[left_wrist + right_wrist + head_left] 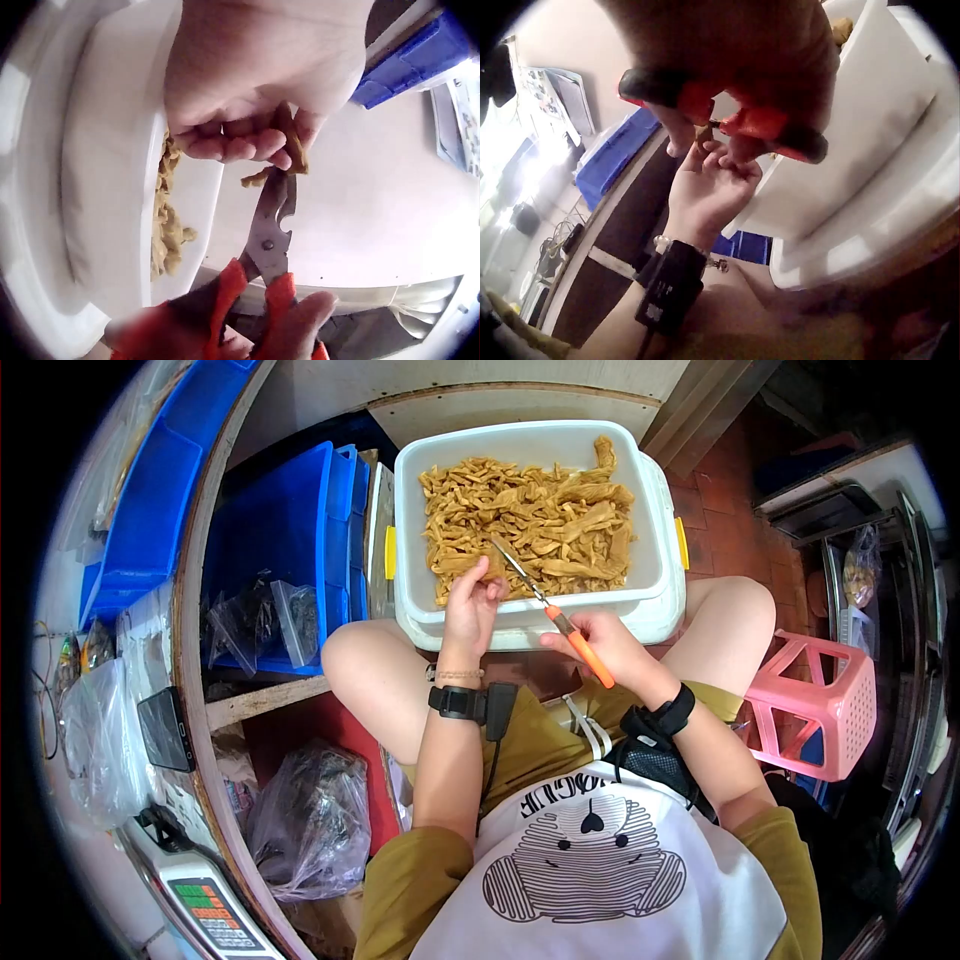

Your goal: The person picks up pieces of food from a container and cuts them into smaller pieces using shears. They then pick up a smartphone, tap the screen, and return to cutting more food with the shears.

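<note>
My left hand (472,615) is over the near edge of a white tub (415,445), pinching a yellowish-brown strip (295,154) between thumb and fingers. In my right hand (612,648) is a pair of scissors (268,238) with orange-red and black handles, fingers curled round them. The blade tips meet the strip just below my left fingertips in the left wrist view, and a small end of it sticks out beside the blades. A broad heap of similar brown strips (530,510) covers most of the tub's floor. From the right wrist view, the handles (765,124) stand spread apart.
The tub sits on a larger white container with yellow latches (682,542), between the person's knees. Blue bins (325,540) with plastic bags stand on a shelf at left. A scale (205,905) and a phone (166,730) are farther left; a pink stool (815,700) stands at right.
</note>
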`<state>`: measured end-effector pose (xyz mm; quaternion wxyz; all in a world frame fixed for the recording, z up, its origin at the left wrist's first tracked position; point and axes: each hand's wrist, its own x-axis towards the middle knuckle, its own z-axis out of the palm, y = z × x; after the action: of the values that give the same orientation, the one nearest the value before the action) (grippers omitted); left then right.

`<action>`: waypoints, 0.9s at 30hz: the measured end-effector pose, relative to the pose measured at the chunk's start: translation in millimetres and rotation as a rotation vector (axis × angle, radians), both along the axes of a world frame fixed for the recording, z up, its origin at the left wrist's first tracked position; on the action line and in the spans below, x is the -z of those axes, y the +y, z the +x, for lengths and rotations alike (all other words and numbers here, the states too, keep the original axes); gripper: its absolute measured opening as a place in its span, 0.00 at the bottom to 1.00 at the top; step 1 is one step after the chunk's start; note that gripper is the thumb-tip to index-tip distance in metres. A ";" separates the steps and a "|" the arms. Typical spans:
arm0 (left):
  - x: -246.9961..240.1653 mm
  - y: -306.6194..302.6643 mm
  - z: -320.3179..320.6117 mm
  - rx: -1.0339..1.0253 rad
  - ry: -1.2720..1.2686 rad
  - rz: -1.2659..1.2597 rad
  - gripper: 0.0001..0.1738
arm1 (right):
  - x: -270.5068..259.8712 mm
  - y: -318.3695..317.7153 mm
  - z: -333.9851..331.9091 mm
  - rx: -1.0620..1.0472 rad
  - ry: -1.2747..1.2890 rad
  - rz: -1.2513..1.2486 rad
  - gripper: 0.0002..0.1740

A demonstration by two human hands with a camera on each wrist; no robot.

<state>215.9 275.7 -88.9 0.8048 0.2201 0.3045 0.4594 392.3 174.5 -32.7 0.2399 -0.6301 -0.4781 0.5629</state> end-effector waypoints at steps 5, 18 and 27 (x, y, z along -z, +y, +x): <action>6.2 2.3 -3.2 0.004 -0.064 0.011 0.10 | -6.7 1.5 5.6 0.118 0.026 -0.013 0.30; -11.6 -9.4 13.4 -0.208 -0.006 -0.053 0.13 | -17.7 -1.6 0.8 -0.225 -0.272 0.134 0.37; -3.1 -19.1 23.6 -0.072 0.203 0.185 0.14 | -3.1 -1.5 0.2 -0.063 -0.194 0.137 0.32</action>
<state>239.4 256.6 -85.7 0.7292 0.3274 0.3483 0.4896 392.5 173.0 -29.6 0.2171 -0.6483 -0.5563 0.4724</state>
